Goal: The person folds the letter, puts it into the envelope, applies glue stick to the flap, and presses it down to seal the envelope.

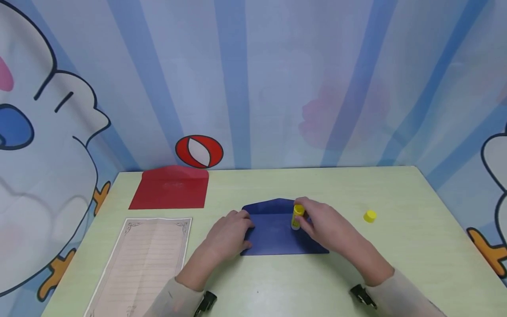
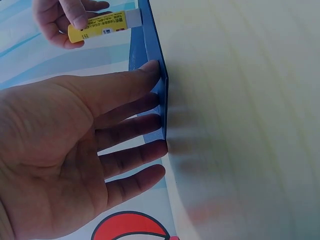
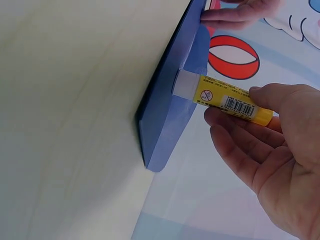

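Note:
A blue envelope (image 1: 269,235) lies on the table with its flap (image 1: 273,205) opened away from the person. My right hand (image 1: 325,224) pinches a yellow glue stick (image 1: 295,219) between thumb and fingers, upright over the envelope's right part. In the right wrist view the clear end of the glue stick (image 3: 186,85) meets the envelope (image 3: 167,115) near the flap fold. My left hand (image 1: 227,235) rests on the envelope's left edge. Its thumb and fingers (image 2: 132,127) are stretched out, tips touching the paper in the left wrist view.
A yellow cap (image 1: 370,216) lies on the table to the right of the right hand. A red envelope (image 1: 170,191) is at the back left, its flap against the wall. A lined sheet of letter paper (image 1: 146,255) lies left of the left forearm. A patterned curtain (image 1: 277,88) backs the table.

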The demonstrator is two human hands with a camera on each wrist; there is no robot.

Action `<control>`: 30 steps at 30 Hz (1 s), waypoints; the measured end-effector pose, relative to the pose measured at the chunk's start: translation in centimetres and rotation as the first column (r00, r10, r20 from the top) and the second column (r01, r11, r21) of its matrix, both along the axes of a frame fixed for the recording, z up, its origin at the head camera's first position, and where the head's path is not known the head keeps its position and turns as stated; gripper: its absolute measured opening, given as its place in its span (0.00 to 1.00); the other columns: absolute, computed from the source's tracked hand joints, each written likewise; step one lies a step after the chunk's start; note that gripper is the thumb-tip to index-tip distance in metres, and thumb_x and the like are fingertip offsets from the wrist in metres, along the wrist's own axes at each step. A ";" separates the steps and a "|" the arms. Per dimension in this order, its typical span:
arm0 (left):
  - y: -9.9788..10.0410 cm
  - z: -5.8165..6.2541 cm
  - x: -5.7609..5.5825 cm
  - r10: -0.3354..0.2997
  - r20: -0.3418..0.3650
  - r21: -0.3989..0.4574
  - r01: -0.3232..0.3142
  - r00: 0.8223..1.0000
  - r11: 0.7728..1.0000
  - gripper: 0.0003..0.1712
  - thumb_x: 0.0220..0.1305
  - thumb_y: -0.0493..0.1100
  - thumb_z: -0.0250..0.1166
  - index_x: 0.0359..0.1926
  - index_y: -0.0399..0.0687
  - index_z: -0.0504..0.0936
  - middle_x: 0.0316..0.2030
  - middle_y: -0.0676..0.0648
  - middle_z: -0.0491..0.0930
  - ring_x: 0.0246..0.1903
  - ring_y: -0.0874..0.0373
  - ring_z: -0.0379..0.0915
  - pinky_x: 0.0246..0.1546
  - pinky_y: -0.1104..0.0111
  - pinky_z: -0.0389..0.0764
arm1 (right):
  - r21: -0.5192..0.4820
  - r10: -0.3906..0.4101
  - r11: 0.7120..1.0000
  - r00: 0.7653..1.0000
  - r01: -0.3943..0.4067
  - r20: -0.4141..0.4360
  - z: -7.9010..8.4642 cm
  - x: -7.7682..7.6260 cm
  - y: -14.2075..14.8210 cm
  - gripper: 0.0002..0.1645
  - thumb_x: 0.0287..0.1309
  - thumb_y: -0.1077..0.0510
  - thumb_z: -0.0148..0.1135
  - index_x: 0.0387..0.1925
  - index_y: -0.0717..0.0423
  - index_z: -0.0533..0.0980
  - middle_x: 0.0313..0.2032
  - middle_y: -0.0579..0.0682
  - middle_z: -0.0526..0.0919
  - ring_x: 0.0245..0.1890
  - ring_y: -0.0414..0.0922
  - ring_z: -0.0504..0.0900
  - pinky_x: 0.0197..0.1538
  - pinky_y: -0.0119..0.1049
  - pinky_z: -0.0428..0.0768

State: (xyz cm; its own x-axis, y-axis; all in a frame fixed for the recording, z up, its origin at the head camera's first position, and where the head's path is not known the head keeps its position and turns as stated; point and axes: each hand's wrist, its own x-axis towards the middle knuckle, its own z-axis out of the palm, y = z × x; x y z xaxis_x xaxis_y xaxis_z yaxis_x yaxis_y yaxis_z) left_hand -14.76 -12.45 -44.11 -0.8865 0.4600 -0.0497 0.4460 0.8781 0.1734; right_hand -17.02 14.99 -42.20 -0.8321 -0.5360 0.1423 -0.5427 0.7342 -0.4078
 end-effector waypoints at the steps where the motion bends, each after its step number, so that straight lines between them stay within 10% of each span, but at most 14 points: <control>1: 0.0 0.0 0.0 0.000 -0.001 0.000 0.000 1.000 1.000 0.26 0.61 0.49 0.81 0.57 0.44 0.89 0.54 0.46 0.82 0.53 0.49 0.77 0.52 0.57 0.84 | 0.001 -0.004 1.000 1.000 0.004 -0.006 0.0 -0.1 0.1 0.23 0.73 0.60 0.67 0.63 0.64 0.74 0.37 0.44 0.82 0.32 0.37 0.79 0.38 0.34 0.83; 30: 0.0 0.0 0.0 0.007 0.020 -0.002 -0.007 1.000 1.000 0.27 0.61 0.51 0.81 0.58 0.44 0.88 0.55 0.45 0.82 0.54 0.49 0.77 0.56 0.58 0.83 | -0.013 0.088 0.996 0.996 -0.088 0.025 0.0 -0.3 -5.1 0.23 0.76 0.56 0.65 0.66 0.60 0.74 0.47 0.49 0.85 0.39 0.40 0.82 0.46 0.38 0.84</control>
